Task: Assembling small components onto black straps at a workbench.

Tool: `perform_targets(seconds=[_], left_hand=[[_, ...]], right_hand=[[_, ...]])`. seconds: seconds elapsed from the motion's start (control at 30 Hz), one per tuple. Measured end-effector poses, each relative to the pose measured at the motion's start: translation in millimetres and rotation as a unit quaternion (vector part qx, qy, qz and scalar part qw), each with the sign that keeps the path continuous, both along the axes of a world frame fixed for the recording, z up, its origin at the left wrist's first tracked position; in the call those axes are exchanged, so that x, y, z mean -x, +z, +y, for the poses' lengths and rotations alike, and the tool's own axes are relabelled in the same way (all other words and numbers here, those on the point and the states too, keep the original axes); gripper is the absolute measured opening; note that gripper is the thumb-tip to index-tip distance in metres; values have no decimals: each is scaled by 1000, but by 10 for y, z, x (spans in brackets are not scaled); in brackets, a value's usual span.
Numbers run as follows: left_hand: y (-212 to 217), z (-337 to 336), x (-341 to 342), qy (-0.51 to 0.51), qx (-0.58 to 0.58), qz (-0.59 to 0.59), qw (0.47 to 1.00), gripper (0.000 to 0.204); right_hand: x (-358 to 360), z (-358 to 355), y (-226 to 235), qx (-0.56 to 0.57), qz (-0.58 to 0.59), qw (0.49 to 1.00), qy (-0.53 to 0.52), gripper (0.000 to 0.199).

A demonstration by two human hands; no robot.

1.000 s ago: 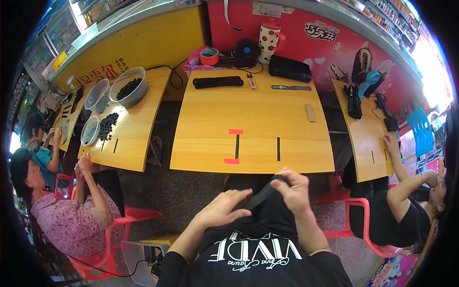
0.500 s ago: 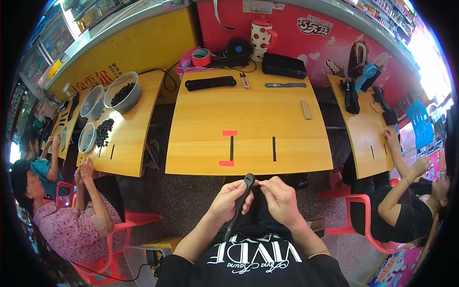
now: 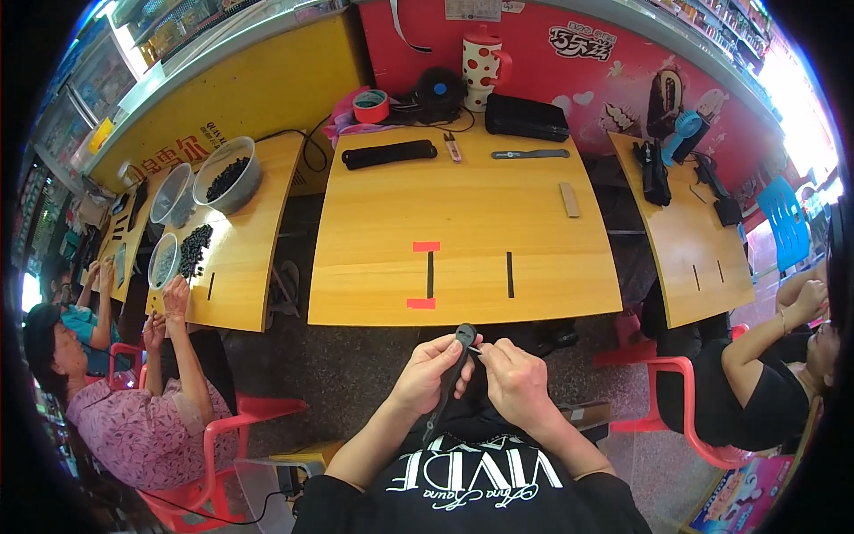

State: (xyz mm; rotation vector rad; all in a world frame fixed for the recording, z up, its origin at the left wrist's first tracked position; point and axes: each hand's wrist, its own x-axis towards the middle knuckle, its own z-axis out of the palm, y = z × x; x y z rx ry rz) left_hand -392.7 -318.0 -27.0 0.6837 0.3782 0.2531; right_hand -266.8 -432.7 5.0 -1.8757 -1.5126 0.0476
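Observation:
My left hand (image 3: pixel 425 372) is closed round a dark strap (image 3: pixel 465 335) with a rounded, slotted end. That end stands up above my thumb, and the strap's tail hangs down toward my lap. Close beside it, my right hand (image 3: pixel 516 378) pinches a thin, light-coloured, pin-like piece (image 3: pixel 475 350). Its tip points at the strap just below the round end; whether it touches cannot be made out. Both hands are held in front of the near edge of the wooden table (image 3: pixel 374 267). Part of the thin piece is hidden in my right fingers.
On the table lie a black rolled bundle (image 3: pixel 389 154), thread snips (image 3: pixel 453 148), a grey strap (image 3: pixel 530 155), a black pouch (image 3: pixel 527 118), a tan block (image 3: pixel 569 200) and red tape pieces (image 3: pixel 427 246). A spotted tumbler (image 3: pixel 481 69) stands behind. People sit at tables on both sides.
My right hand has shifted slightly down, and the thin piece now shows more. The person at left has raised a hand; the person at right has drawn an arm back from the table.

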Motion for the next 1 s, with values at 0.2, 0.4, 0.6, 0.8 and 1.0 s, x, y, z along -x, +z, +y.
perform_targets(seconds=[0.2, 0.4, 0.6, 0.8, 1.0], left_hand=[[1, 8, -12, 1, -12, 1, 1000, 31], [-18, -6, 4, 8, 36, -13, 999, 30], [-65, -128, -91, 1, -19, -2, 1000, 23], [-9, -159, -140, -16, -25, -2, 1000, 13], [9, -75, -96, -7, -92, 19, 996, 10]], right_hand=[[-25, 17, 0, 4, -6, 1000, 1, 15], [-90, -25, -6, -225, 511, 830, -20, 9], [-233, 155, 54, -287, 787, 541, 71, 27], [-155, 176, -63, -278, 789, 534, 120, 32], [-253, 193, -27, -390, 494, 772, -91, 22]])
